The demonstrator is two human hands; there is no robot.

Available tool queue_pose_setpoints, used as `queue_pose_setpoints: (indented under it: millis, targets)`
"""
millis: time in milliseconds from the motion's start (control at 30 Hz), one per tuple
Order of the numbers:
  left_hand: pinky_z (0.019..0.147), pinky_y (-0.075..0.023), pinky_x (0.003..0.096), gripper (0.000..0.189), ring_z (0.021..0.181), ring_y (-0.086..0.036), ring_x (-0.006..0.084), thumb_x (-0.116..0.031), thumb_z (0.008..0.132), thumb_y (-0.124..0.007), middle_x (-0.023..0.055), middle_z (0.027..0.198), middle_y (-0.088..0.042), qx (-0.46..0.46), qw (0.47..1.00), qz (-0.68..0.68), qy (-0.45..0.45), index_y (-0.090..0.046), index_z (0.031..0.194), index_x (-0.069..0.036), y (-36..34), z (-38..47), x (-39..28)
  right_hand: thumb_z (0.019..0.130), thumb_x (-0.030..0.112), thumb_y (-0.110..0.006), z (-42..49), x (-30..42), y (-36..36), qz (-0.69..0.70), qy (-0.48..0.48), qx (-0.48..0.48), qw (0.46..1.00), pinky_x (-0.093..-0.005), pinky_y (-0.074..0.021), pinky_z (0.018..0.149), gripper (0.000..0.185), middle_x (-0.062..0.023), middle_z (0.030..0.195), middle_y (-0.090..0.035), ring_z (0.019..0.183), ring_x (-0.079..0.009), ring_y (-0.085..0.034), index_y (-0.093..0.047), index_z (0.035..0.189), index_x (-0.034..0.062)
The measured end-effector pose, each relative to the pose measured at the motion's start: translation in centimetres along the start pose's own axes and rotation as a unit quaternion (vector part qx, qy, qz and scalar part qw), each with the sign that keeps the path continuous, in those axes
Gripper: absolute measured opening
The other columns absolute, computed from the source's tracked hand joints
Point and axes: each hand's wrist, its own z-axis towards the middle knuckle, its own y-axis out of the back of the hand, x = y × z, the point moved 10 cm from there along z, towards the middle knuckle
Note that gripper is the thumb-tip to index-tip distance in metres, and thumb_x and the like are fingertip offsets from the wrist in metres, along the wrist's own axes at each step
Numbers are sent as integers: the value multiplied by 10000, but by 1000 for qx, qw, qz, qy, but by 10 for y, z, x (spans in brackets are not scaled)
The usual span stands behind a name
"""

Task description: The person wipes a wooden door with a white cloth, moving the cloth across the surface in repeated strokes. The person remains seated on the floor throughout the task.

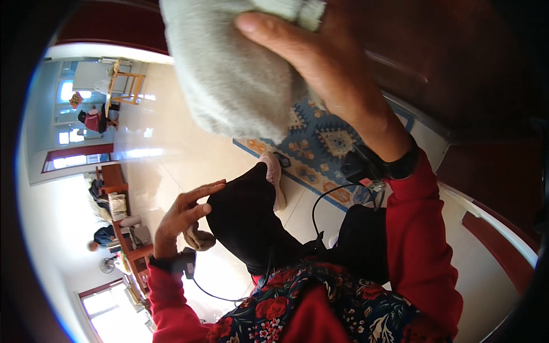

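My right hand (pixel 339 77) is raised at the top, its thumb laid over a thick, light grey cloth (pixel 231 73). The cloth is bunched up close to the camera and hides the fingers beneath it. Behind that hand is a dark, glossy brown-red surface (pixel 429 81), perhaps a door. My left hand (pixel 184 214) is lower at the left, beside my black-trousered knee, with thumb and forefinger stretched out. Its other fingers are curled around a small brownish cloth (pixel 199 238), partly hidden. Both wrists bear black straps with devices and cables.
A blue patterned rug (pixel 317 145) lies on the pale tiled floor (pixel 171 141) by my shoe (pixel 272 180). Far left are a wooden-framed table (pixel 128 88), a seated person (pixel 93 119), another person (pixel 105 238) near wooden furniture (pixel 137 257), and a fan (pixel 108 265).
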Motion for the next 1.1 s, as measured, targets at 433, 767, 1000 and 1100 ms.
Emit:
queue_pose_setpoints:
  millis: [433,767,1000,1100]
  targets:
    - [434,-359,159,354,443,-355,21,-339,917,-535,42,867,-622,-222,904,31,-364,-613,1078,-33,101,36,-152,861,253,-644,-8,-19,34,-320,-55,-153,933,-249,-506,708,329,-90,901,-669,810,-124,-639,-628,1054,-14]
    - [329,-321,187,300,357,-389,50,-325,948,-494,-51,538,-473,112,861,-481,-124,-583,776,-96,14,123,-147,851,240,-649,-21,-56,86,-267,-195,-273,903,-264,-481,772,417,-101,1025,-633,902,-148,-604,-562,1153,-34]
    - [393,-408,216,236,459,-489,70,-269,912,-555,-56,560,-507,174,792,-524,-261,-592,754,-98,63,159,-204,823,257,-682,-20,-94,108,-263,-239,-291,888,-287,-463,833,486,-107,1077,-617,950,-171,-592,-535,1180,-38]
    - [518,-495,264,161,582,-583,120,-249,933,-510,-15,699,-576,187,742,-580,-281,-598,932,-115,112,192,-210,815,263,-692,-22,-108,114,-272,-262,-292,879,-293,-456,848,496,-102,1077,-616,966,-173,-584,-533,1177,-35]
